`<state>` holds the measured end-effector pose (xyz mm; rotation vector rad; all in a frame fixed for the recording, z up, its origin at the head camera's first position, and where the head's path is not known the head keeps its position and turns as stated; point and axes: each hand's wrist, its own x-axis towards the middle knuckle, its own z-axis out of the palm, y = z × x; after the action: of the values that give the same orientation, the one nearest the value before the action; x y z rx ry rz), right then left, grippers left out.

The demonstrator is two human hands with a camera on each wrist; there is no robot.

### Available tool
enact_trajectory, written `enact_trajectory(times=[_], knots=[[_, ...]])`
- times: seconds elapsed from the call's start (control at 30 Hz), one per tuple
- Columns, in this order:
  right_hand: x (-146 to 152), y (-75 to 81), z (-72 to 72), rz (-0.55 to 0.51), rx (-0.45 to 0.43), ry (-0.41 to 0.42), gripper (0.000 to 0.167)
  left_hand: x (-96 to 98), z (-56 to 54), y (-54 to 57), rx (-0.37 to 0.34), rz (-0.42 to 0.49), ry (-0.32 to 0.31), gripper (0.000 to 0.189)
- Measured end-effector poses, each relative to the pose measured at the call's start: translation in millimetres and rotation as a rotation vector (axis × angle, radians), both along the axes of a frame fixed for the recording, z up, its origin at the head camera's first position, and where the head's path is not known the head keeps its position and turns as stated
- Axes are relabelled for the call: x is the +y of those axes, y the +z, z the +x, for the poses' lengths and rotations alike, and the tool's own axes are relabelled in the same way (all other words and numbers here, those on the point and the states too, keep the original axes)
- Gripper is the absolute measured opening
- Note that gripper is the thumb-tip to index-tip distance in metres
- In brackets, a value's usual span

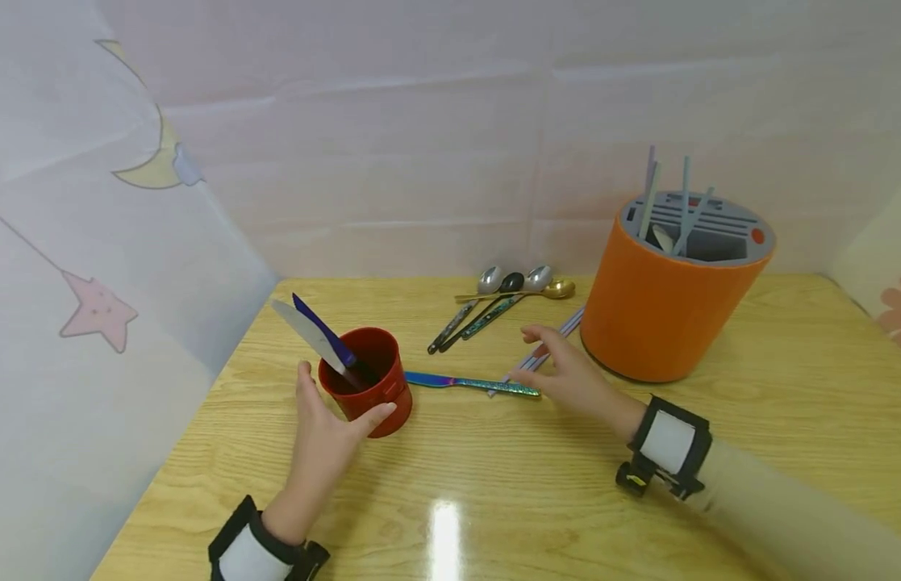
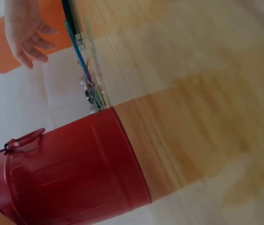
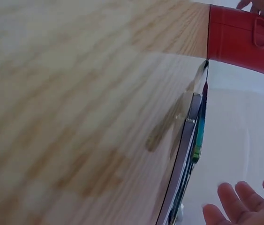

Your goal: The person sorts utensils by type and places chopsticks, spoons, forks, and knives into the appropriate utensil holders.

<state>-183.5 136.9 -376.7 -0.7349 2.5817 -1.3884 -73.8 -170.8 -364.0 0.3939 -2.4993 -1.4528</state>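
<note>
My left hand (image 1: 325, 432) holds a red metal cup (image 1: 395, 395) near its rim, thumb on the near side and fingers round the left. Two knives lean out of the cup, one with a white blade (image 1: 305, 329) and one dark blue (image 1: 323, 329). My right hand (image 1: 566, 373) hovers with relaxed, parted fingers above a rainbow-coloured table knife (image 1: 494, 386) and a pair of pale purple chopsticks (image 1: 570, 324). Nothing is in its grasp. In the right wrist view its fingertips (image 3: 230, 199) are raised off the chopsticks (image 3: 181, 159).
Several spoons (image 1: 486, 311), silver, black and gold, lie in a pile at the back middle. An orange utensil holder (image 1: 671, 323) with a grey slotted top stands at the right, chopsticks and a spoon in it. A pale cloth backdrop (image 1: 421, 161) rises behind the wooden table (image 1: 537, 500).
</note>
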Motion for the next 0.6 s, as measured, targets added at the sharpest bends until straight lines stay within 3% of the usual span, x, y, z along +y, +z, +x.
enact_trajectory(times=[0.23,0.43,0.53,0.6], knots=[[-21.5,0.6,-4.9,0.143,-0.058,0.122,0.071,-9.3,-17.0,-5.6,0.129,0.153,-0.121,0.104],[-40.5,1.0,-20.1,0.319,-0.041,0.185,0.056,-14.4,-25.5,-10.0,0.221,0.176,-0.196,0.084],[-51.8,2.0,-26.2,0.430,-0.018,0.218,0.049,-15.7,-28.3,-11.2,0.232,0.171,-0.222,0.078],[-60.0,1.6,-29.2,0.498,-0.006,0.236,0.045,-15.8,-27.7,-10.6,0.192,0.175,-0.219,0.081]])
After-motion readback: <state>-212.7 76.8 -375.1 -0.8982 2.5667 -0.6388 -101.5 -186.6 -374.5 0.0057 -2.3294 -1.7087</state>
